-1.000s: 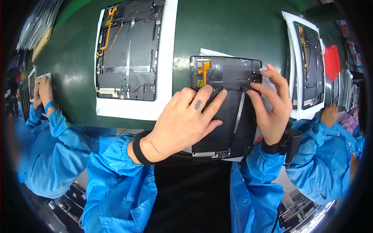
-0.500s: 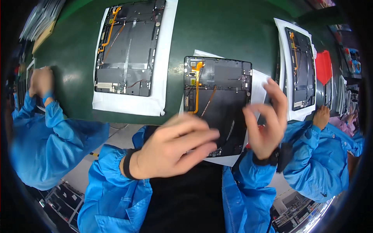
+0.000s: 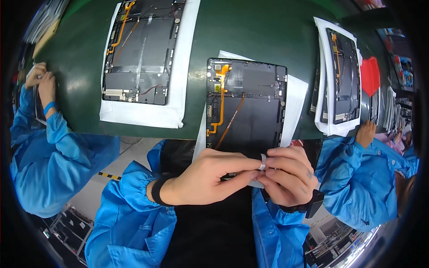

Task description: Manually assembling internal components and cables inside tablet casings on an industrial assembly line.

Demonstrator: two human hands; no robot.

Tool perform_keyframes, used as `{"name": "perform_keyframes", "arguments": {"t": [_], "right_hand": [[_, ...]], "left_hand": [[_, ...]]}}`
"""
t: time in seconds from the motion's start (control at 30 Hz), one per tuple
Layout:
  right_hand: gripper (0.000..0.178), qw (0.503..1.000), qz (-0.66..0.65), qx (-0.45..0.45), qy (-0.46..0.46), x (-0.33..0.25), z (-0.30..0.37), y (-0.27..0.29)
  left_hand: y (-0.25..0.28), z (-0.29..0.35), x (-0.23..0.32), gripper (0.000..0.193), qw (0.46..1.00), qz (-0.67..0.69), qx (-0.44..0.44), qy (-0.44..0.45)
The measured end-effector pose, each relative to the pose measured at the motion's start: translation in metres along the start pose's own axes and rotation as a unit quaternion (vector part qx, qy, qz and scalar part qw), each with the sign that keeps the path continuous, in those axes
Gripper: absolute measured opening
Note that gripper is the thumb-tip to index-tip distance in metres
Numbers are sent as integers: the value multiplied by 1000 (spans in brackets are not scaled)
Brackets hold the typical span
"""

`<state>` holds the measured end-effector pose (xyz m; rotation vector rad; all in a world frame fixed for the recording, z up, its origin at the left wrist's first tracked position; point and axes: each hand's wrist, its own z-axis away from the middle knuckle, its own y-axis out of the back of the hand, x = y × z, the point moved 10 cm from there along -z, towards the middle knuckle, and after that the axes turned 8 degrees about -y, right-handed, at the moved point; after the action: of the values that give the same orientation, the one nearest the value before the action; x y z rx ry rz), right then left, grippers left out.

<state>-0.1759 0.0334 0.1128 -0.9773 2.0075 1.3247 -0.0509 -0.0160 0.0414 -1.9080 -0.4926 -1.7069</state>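
In front of me an opened tablet housing (image 3: 250,120), black with orange flat cables, lies over white sheets. Above its near end both my hands meet, fingertips almost touching. A short silvery strip (image 3: 262,161), like tape or foil, stands between them. My left hand (image 3: 214,174) pinches it from the left with index finger and thumb. From the other side, my right hand (image 3: 290,174) has its fingers curled in and pressed together at the same strip. The two hands hide the lower part of the housing.
A second opened housing (image 3: 138,67) rests on a white sheet to the left. Another (image 3: 344,76) lies on stacked sheets at the right, near a red sheet (image 3: 370,76). People in blue sit on both sides, their hands on the green table (image 3: 250,27).
My hands, apart and blurred before, have come together over the near end of the housing. The silvery strip now shows between their fingertips. The view has shifted slightly.
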Motion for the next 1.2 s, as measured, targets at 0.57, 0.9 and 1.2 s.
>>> {"name": "perform_keyframes", "arguments": {"t": [0.57, 0.9, 1.2], "right_hand": [[19, 995, 20, -8, -92, 16, -1, -5], [5, 977, 69, 24, -201, 51, 5, 17], [9, 849, 233, -17, -475, 153, 129, 143]], "left_hand": [[-14, 2, 15, 40, 974, -157, 8, -163], [-20, 14, 4, 37, 987, -10, -132, -95], [-13, 24, 16, 39, 980, 109, -139, -86]]}}
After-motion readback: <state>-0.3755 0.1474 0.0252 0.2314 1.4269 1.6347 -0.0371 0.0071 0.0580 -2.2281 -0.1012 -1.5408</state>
